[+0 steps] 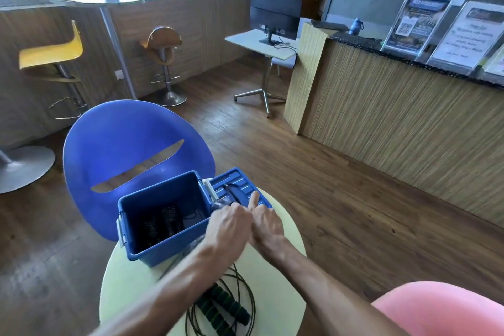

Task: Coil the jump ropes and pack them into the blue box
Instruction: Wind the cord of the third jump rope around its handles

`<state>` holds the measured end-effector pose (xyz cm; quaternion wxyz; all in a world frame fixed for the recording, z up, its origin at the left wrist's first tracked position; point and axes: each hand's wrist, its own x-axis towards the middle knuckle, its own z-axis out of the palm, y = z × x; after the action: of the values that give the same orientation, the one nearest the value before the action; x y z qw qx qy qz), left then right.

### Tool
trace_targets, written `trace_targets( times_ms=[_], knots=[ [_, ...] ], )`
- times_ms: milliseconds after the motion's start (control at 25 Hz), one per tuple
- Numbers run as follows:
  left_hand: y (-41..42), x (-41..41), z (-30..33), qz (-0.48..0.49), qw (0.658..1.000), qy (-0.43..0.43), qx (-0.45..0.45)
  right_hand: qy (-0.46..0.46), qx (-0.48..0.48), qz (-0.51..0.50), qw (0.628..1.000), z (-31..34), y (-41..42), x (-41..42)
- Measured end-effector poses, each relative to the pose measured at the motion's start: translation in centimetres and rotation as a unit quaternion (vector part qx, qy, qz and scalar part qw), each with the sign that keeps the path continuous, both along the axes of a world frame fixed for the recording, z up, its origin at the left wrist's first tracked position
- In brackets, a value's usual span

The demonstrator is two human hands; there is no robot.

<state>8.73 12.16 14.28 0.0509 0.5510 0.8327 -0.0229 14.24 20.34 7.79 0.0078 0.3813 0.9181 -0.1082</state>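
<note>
The open blue box [141, 243] stands on a round pale table [275, 281], with its lid [242, 181] lying to its right. Dark coiled ropes with ribbed handles [166, 219] lie inside the box. My left hand [227, 224] is at the box's right rim and grips a blurred dark jump rope [231, 194] that runs over the lid. My right hand [266, 222] is pressed against the left one. One of its fingers points straight over the lid and the others are hidden. Another coiled jump rope with black and green foam handles [223, 308] lies near me on the table.
A blue tub chair [131, 144] stands right behind the table and a pink seat [441, 311] is at my lower right. A reception counter [395, 123] runs along the right. Bar stools [54, 54] and a desk with a monitor [275, 19] stand further back on the wooden floor.
</note>
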Motion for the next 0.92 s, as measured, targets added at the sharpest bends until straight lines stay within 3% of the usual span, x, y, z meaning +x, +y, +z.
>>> trace_targets(
  times_ms=[160,240,280,360,400,440,480,520,600,640,680,760,800,920],
  knots=[
    [-1.7,2.4,-2.3,0.063,0.988,-0.056,0.133,0.004,0.042,0.007,0.999,0.0,1.8,-0.6],
    [-2.4,2.7,-2.9,0.093,0.943,-0.207,0.243,0.014,0.06,0.01,0.998,-0.5,2.4,-0.4],
    [-2.6,2.5,-3.3,0.146,0.884,-0.342,0.283,0.021,0.068,0.017,0.997,-0.9,2.6,-0.2],
    [-2.5,1.0,-3.7,0.261,0.679,-0.627,0.279,0.03,0.076,0.038,0.996,-1.4,2.7,0.1],
    [-2.5,0.3,-3.8,0.285,0.583,-0.725,0.231,0.033,0.076,0.049,0.995,-1.4,2.6,0.1],
    [-2.6,-0.3,-3.8,0.292,0.523,-0.782,0.171,0.036,0.077,0.061,0.995,-1.4,2.6,0.0],
    [-2.8,-0.7,-4.0,0.284,0.495,-0.811,0.127,0.035,0.079,0.071,0.994,-1.3,2.4,-0.1],
    [-2.9,-0.9,-4.3,0.271,0.487,-0.822,0.112,0.03,0.086,0.081,0.993,-1.3,2.3,-0.1],
    [-3.1,-0.9,-4.3,0.266,0.508,-0.81,0.122,0.015,0.096,0.089,0.991,-1.5,2.2,-0.2],
    [-2.9,-0.7,-4.2,0.257,0.556,-0.781,0.126,0.006,0.098,0.085,0.992,-1.6,2.3,-0.1],
    [-2.6,-0.6,-3.8,0.236,0.641,-0.721,0.118,-0.003,0.102,0.081,0.991,-1.9,2.5,0.0],
    [-1.8,-0.5,-2.9,0.19,0.838,-0.507,0.067,-0.025,0.104,0.087,0.99,-2.5,2.5,0.3],
    [-1.5,-0.2,-2.3,0.169,0.898,-0.403,0.044,-0.034,0.096,0.091,0.991,-2.8,2.3,0.4],
    [-1.6,2.1,-1.0,0.142,0.964,-0.224,0.007,-0.03,0.089,0.103,0.99,-2.8,2.2,0.3]
  ],
)
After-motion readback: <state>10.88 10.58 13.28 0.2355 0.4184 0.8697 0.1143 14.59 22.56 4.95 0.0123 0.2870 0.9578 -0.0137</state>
